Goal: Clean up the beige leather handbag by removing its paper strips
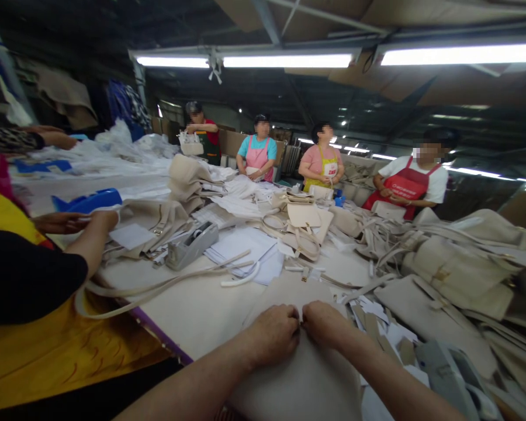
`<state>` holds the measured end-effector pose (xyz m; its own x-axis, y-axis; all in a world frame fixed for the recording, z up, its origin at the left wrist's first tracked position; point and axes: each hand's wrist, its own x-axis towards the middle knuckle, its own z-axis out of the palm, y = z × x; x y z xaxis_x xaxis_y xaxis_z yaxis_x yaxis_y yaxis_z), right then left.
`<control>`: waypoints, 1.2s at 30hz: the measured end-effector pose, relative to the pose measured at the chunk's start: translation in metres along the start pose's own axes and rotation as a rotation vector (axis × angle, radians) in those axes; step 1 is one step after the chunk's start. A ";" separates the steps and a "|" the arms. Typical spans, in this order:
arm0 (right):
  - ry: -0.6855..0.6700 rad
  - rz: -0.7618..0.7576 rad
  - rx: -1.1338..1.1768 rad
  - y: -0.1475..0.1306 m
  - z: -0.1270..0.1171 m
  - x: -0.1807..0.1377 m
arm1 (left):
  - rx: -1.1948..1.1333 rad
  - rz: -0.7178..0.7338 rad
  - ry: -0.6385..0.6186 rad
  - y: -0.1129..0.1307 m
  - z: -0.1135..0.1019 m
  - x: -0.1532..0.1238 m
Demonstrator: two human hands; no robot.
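Note:
A pale beige handbag (pixel 307 380) lies in front of me at the table's near edge. My left hand (pixel 276 333) and my right hand (pixel 324 321) meet over its middle, fingertips almost touching. Both hands are closed, their fingers curled and pinching at the bag's surface. The exact part between the fingertips is hidden by the knuckles. Above the hands, a small gold-coloured metal fitting (pixel 305 273) shows near the bag's far end.
White paper sheets (pixel 248 251) and a grey tape dispenser (pixel 193 245) lie ahead to the left. Another dispenser (pixel 458 380) stands at right, near piled beige bags (pixel 460 269). A co-worker's arm (pixel 92 240) reaches in from the left; several people stand across the table.

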<state>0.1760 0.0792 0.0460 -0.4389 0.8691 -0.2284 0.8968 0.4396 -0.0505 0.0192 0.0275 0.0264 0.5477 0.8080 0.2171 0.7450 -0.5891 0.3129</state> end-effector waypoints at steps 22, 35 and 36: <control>0.218 0.024 0.205 0.005 0.023 -0.022 | -0.287 -0.565 0.053 -0.025 -0.004 -0.051; 0.144 0.087 0.432 0.002 0.021 -0.020 | -0.312 -0.591 0.032 -0.023 -0.002 -0.058; 0.129 0.096 0.451 0.001 0.020 -0.019 | -0.316 -0.594 0.031 -0.023 -0.003 -0.058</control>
<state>0.1868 0.0585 0.0304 -0.3303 0.9347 -0.1313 0.8561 0.2381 -0.4586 -0.0305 -0.0059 0.0091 0.0644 0.9967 -0.0502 0.7665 -0.0172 0.6420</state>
